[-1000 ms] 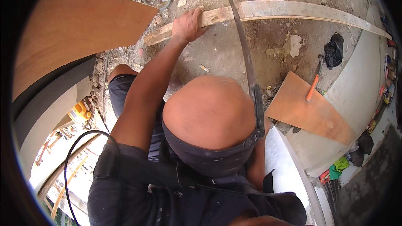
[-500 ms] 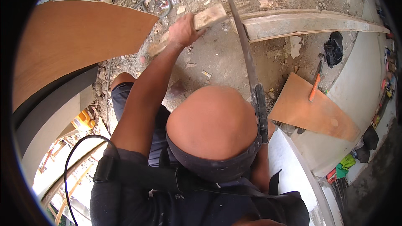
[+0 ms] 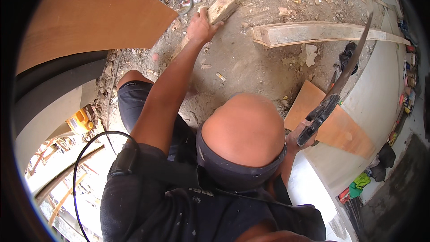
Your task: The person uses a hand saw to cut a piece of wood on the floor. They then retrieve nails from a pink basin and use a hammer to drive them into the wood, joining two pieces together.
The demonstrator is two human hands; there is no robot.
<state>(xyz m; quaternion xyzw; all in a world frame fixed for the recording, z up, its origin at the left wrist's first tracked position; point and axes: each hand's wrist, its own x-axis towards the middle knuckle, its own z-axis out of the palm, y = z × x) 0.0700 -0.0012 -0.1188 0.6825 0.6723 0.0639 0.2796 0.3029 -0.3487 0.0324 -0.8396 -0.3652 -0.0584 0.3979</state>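
My left hand [image 3: 201, 28] is closed around a short, thick piece of timber [image 3: 222, 9], gripping it from above over the dirt floor. Part of that piece is hidden under my hand and forearm. In my right hand [image 3: 295, 138] is the black handle of a handsaw [image 3: 352, 60]. Its blade, seen nearly edge-on, slants up to the right, apart from the wood. Beyond the blade lies a long timber beam [image 3: 313, 35], its cut end facing the timber in my left hand with a gap between them.
A brown plywood sheet [image 3: 96, 13] stands at the left, above dark boards and a yellow jug [image 3: 80, 122]. Right of me lie a smaller plywood piece [image 3: 304, 103], a partly hidden hammer [image 3: 334, 75] and a black plastic bag [image 3: 346, 54]. Rubble and a cable [image 3: 190, 4] litter the ground.
The handsaw has swung right, away from the beam's end, and its blade now tilts toward the right. My left hand still grips the timber piece, slightly farther right in view.
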